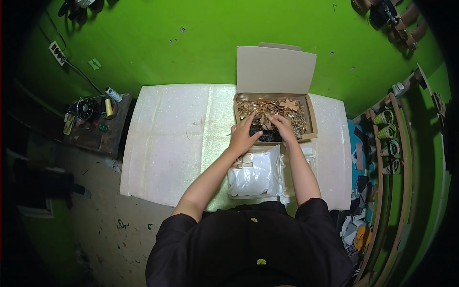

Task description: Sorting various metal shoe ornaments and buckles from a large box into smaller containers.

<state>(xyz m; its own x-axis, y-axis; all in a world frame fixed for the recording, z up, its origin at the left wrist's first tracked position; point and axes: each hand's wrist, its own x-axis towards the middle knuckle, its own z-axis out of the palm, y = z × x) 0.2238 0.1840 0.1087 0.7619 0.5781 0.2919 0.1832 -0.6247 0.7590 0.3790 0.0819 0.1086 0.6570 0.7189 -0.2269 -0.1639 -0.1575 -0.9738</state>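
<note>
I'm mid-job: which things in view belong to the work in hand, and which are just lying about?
Work in hand:
- Left hand and right hand, at the box
- Open cardboard box
- Small gold-brown pieces inside it
- Perhaps the white plastic package, nearer the body

Lying about:
- Yellow thread spool, left
- Green sandals, right

Box [276, 70] on table [167, 129], packet [256, 176] before box, wall [181, 60] behind table

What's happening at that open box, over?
Left hand and right hand over small pieces in cardboard box, grip unclear. Lid stands open. White package between forearms, seemingly not in the way.
</note>
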